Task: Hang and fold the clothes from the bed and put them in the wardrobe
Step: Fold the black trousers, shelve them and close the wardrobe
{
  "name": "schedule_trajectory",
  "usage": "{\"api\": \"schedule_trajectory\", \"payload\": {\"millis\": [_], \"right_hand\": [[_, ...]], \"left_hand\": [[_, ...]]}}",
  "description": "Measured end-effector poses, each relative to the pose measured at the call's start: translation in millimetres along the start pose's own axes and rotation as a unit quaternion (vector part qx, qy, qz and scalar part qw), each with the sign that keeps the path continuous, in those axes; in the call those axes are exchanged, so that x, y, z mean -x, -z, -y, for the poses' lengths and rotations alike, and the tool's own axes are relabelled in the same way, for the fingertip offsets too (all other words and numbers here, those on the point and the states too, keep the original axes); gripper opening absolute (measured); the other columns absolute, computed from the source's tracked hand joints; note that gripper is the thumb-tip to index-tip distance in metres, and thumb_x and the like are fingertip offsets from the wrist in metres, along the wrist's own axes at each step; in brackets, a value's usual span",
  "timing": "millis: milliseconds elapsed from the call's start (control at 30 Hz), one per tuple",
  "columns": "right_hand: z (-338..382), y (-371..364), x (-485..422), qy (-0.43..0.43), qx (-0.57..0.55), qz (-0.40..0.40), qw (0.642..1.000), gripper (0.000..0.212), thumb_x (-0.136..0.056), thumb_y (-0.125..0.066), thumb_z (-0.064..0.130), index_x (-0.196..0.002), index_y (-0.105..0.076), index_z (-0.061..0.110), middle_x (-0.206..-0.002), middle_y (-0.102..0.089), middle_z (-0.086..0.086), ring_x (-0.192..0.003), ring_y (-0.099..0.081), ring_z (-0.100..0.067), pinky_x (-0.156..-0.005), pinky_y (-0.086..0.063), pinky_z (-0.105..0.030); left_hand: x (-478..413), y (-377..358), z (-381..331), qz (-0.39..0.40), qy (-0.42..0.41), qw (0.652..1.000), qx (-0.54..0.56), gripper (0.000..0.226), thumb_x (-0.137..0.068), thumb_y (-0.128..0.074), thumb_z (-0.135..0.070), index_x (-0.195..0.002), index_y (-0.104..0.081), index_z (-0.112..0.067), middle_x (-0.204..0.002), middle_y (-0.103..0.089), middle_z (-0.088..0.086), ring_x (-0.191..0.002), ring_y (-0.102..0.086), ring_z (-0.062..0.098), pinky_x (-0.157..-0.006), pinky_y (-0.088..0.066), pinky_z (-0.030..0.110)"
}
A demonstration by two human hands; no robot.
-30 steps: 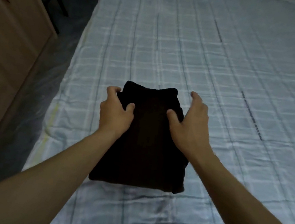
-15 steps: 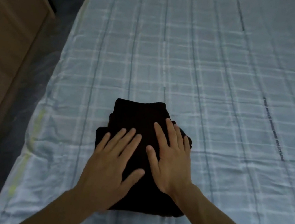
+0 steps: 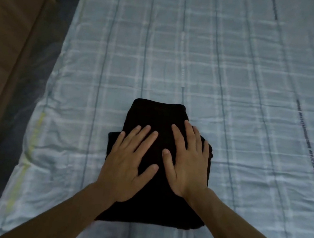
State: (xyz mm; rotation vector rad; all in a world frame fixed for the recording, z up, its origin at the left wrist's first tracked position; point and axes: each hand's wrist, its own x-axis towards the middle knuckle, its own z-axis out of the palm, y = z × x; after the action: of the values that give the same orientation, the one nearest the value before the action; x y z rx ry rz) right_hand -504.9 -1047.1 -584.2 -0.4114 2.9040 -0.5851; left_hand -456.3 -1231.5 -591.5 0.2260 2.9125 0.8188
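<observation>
Shifted back from the far corners since a second ago: left hand (image 3: pixel 125 167) and right hand (image 3: pixel 187 167), each grip spread flat, pressing on folded black garment (image 3: pixel 158 115) near left edge of bed (image 3: pixel 239 70). Risk: loose layers sliding apart if lifted unevenly.

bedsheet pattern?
Pale blue bedsheet with a white and dark-line plaid grid; head view, the only view, shows it well around the folded black garment.
</observation>
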Motion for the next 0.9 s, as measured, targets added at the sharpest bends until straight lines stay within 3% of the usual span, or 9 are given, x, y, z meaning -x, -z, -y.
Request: {"api": "schedule_trajectory", "payload": {"millis": [167, 300, 400, 467, 533, 567, 733, 900], "right_hand": [[6, 10, 7, 0.002, -0.023, -0.031, 0.999, 0.058, -0.099, -0.020, 0.055, -0.153, -0.026, 0.035, -0.165, -0.014, 0.000, -0.151, -0.014, -0.026, -0.112, -0.022, -0.062], [13, 18, 37, -0.055, -0.073, -0.060, 0.994, 0.057, -0.097, -0.022, 0.065, -0.151, -0.012, 0.052, -0.166, -0.003, 0.003, -0.152, -0.004, -0.028, -0.112, -0.019, -0.069], [13, 30, 63, -0.113, -0.175, 0.023, 0.978, 0.082, -0.079, -0.047, 0.080, -0.141, 0.005, 0.069, -0.164, 0.015, 0.007, -0.152, 0.003, -0.029, -0.112, -0.021, -0.069], [8, 38, 77, -0.116, -0.237, 0.084, 0.961, 0.103, -0.069, -0.067, 0.075, -0.138, 0.009, 0.072, -0.162, 0.024, 0.005, -0.152, 0.007, -0.025, -0.117, -0.026, -0.057], [4, 41, 86, -0.110, -0.271, 0.096, 0.951, 0.112, -0.066, -0.076, 0.067, -0.138, 0.009, 0.071, -0.161, 0.026, 0.004, -0.151, 0.012, -0.018, -0.117, -0.026, -0.042], [4, 39, 86, -0.109, -0.277, 0.090, 0.950, 0.112, -0.067, -0.077, 0.065, -0.139, 0.009, 0.070, -0.161, 0.024, 0.005, -0.150, 0.013, -0.017, -0.116, -0.026, -0.041], [9, 26, 69, -0.134, -0.264, 0.064, 0.953, 0.107, -0.064, -0.072, 0.075, -0.138, 0.006, 0.072, -0.162, 0.021, -0.001, -0.151, 0.015, -0.026, -0.117, -0.024, -0.060], [2, 26, 66, -0.132, -0.273, 0.061, 0.951, 0.101, -0.067, -0.071, 0.074, -0.138, 0.001, 0.072, -0.163, 0.015, -0.002, -0.151, 0.009, -0.030, -0.116, -0.024, -0.062]], "left_hand": [[10, 7, -6, -0.033, 0.021, 0.998, 0.044, 0.068, -0.096, -0.026, -0.068, -0.157, -0.013, -0.039, -0.166, -0.007, -0.011, -0.152, 0.001, 0.008, -0.122, -0.011, 0.053], [42, 11, -13, -0.082, 0.190, 0.970, 0.125, 0.080, -0.081, -0.031, -0.085, -0.150, -0.001, -0.058, -0.166, 0.008, -0.008, -0.153, 0.005, 0.018, -0.122, -0.009, 0.053], [64, 18, -19, -0.031, 0.264, 0.941, 0.208, 0.090, -0.073, -0.050, -0.084, -0.142, 0.006, -0.069, -0.164, 0.017, -0.005, -0.153, -0.003, 0.025, -0.121, -0.020, 0.050], [71, 22, -19, 0.002, 0.258, 0.940, 0.225, 0.098, -0.069, -0.059, -0.081, -0.137, 0.011, -0.074, -0.165, 0.015, -0.002, -0.152, -0.009, 0.024, -0.119, -0.024, 0.049], [73, 26, -18, 0.025, 0.246, 0.940, 0.236, 0.113, -0.058, -0.067, -0.085, -0.135, 0.015, -0.074, -0.166, 0.007, 0.001, -0.151, -0.013, 0.022, -0.119, -0.026, 0.048], [71, 27, -18, 0.027, 0.239, 0.941, 0.237, 0.118, -0.054, -0.068, -0.086, -0.135, 0.017, -0.073, -0.166, 0.003, 0.001, -0.150, -0.018, 0.023, -0.117, -0.029, 0.049], [64, 24, -24, -0.022, 0.200, 0.955, 0.218, 0.111, -0.067, -0.065, -0.076, -0.138, 0.020, -0.069, -0.166, 0.000, 0.002, -0.148, -0.024, 0.025, -0.113, -0.036, 0.049], [55, 28, -22, 0.054, 0.213, 0.952, 0.212, 0.091, -0.075, -0.060, -0.072, -0.142, 0.003, -0.070, -0.165, -0.001, 0.005, -0.150, -0.014, 0.023, -0.116, -0.025, 0.041]]}}
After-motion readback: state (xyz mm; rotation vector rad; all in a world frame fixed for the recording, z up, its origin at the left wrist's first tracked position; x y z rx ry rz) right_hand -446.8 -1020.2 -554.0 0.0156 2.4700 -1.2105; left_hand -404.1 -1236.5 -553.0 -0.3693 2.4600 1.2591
